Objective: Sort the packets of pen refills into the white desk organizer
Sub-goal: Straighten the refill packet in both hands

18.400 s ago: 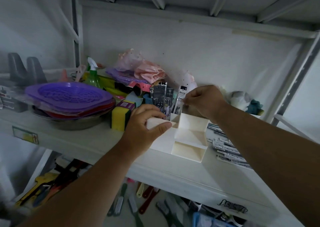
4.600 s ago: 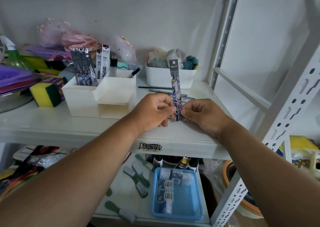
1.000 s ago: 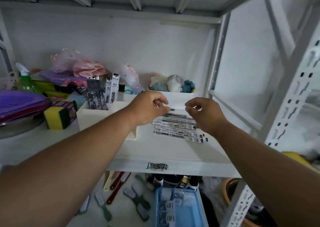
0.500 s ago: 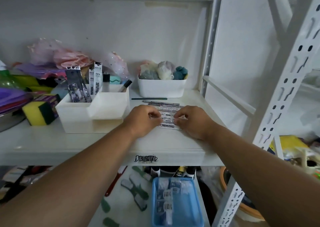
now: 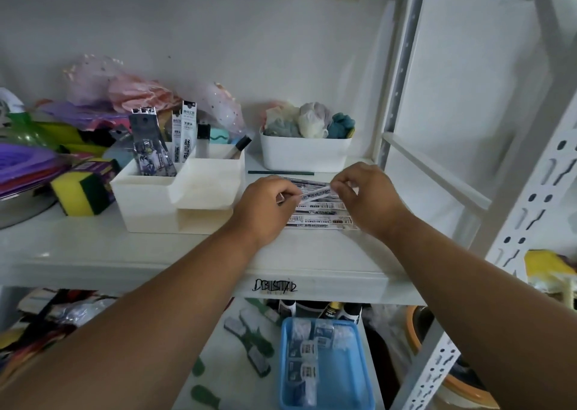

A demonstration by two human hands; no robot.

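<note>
Packet [image 5: 317,194] sits pinched at both ends, left hand [image 5: 265,205] and right hand [image 5: 363,197], long axis crosswise just over the pile [image 5: 321,217], so it needs standing upright since the organizer [image 5: 175,202] is left of it.

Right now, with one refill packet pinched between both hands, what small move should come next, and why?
Probably lift the packet clear of the pile and carry it left to the white organizer. Both hands, left and right, grip its ends, and other packets already stand upright in the organizer's back compartments.
</note>
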